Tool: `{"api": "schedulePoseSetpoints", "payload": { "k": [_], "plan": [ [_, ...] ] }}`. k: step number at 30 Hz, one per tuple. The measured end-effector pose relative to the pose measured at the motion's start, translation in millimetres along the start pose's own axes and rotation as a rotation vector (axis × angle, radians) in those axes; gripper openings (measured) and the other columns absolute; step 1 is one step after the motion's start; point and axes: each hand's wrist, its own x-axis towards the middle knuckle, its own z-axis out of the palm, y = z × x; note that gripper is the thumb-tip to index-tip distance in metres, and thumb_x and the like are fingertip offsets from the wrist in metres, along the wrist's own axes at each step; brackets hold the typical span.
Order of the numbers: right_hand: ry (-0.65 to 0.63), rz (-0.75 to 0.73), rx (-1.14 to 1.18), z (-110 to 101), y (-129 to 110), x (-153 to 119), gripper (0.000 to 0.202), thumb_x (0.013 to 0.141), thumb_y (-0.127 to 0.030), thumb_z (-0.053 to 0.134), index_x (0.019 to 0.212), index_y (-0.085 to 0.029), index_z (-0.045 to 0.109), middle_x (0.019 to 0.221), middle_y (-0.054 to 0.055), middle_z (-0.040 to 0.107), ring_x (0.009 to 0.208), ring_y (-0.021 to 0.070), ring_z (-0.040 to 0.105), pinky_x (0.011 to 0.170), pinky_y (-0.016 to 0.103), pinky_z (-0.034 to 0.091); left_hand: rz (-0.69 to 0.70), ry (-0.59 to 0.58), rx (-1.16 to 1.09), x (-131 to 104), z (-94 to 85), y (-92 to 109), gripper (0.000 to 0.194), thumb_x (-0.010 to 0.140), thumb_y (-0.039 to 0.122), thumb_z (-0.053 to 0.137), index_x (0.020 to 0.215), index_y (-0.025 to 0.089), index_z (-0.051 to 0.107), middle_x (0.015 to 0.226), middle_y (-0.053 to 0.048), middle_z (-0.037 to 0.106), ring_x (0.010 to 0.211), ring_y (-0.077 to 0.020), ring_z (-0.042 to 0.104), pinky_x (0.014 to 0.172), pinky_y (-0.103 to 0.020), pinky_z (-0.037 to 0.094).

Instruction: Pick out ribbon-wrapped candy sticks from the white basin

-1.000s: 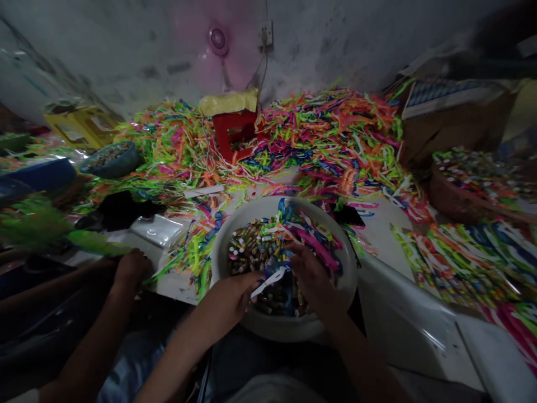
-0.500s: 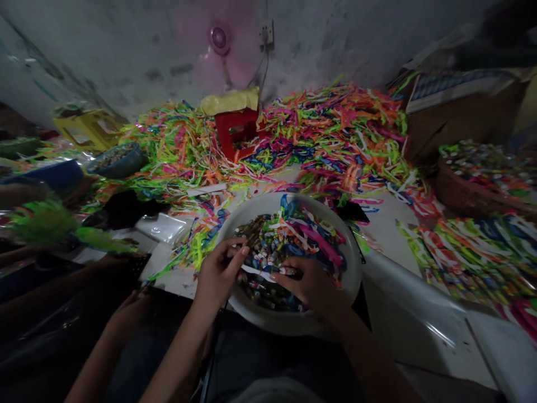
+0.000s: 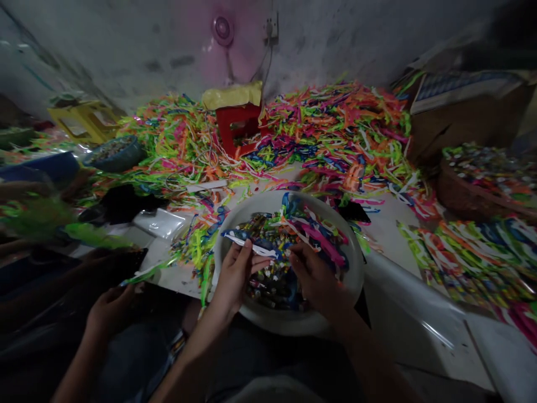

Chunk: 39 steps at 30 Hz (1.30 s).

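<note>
My left hand (image 3: 237,274) pinches a blue-and-white flexible strip (image 3: 235,238) between thumb and fingers, above a round white basin (image 3: 356,285). The strip lies slanted across the fingers, its left end reaching over the basin's left side. Just past the strip's right end, my right hand (image 3: 314,277) has its fingertips drawn together; whatever may be between them is too small and dark to make out. Inside the basin lie many small patterned stick-like pieces (image 3: 272,288) and several coloured strips, a thick pink one (image 3: 327,243) among them.
Heaps of bright strips (image 3: 344,129) line the wall, around a red stool (image 3: 239,126). Rows of strips (image 3: 474,257) lie at right, below a brown basin (image 3: 461,190). At left, a co-worker's hand (image 3: 111,305) holds a green strip (image 3: 146,271). A pink fan (image 3: 222,31) stands behind.
The blue-and-white strip, earlier stretched low between both hands, is now raised and slanted in my left hand. My right fingers have moved up, off its end. The co-worker's hand has shifted left.
</note>
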Motion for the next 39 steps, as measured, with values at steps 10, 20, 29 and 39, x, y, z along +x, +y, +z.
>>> {"api": "schedulePoseSetpoints", "payload": {
  "k": [10,20,29,39],
  "plan": [
    [-0.004,-0.151,-0.141,3.4,-2.2,-1.7,0.014,0.090,-0.029,0.048,0.093,-0.019,0.057,0.078,0.000,0.061,0.070,0.0114,0.058,0.063,0.018,0.042,0.142,-0.010,0.029,-2.4,-3.9,-3.5,0.030,0.069,0.024,0.072,0.091,0.014,0.055,0.061,0.004,0.063,0.057,-0.0097,0.065,0.061,-0.020,0.056],
    [0.042,-0.219,-0.213,6.1,0.4,-3.3,0.012,0.086,-0.026,0.052,0.094,-0.020,0.058,0.082,0.001,0.064,0.072,0.0120,0.060,0.065,0.019,0.043,0.144,-0.019,0.076,-3.0,-3.2,-1.5,0.033,0.068,0.027,0.073,0.093,0.016,0.055,0.065,0.002,0.067,0.058,-0.0137,0.067,0.055,-0.021,0.054],
    [0.047,-0.273,-0.210,4.4,-2.4,-6.2,0.013,0.089,-0.025,0.047,0.096,-0.019,0.056,0.086,0.003,0.063,0.076,0.0137,0.060,0.071,0.022,0.044,0.158,0.006,0.078,-1.8,-4.7,-2.8,0.037,0.067,0.026,0.074,0.098,0.016,0.056,0.063,0.002,0.066,0.056,-0.0127,0.067,0.055,-0.019,0.054],
    [0.060,-0.270,-0.326,6.9,-2.0,-4.7,0.013,0.087,-0.025,0.049,0.092,-0.019,0.059,0.087,0.004,0.065,0.081,0.0166,0.061,0.073,0.024,0.043,0.183,0.006,0.103,-3.4,-3.9,-4.1,0.043,0.067,0.029,0.074,0.105,0.017,0.057,0.063,0.003,0.065,0.057,-0.0126,0.066,0.057,-0.021,0.054]
  ]
}}
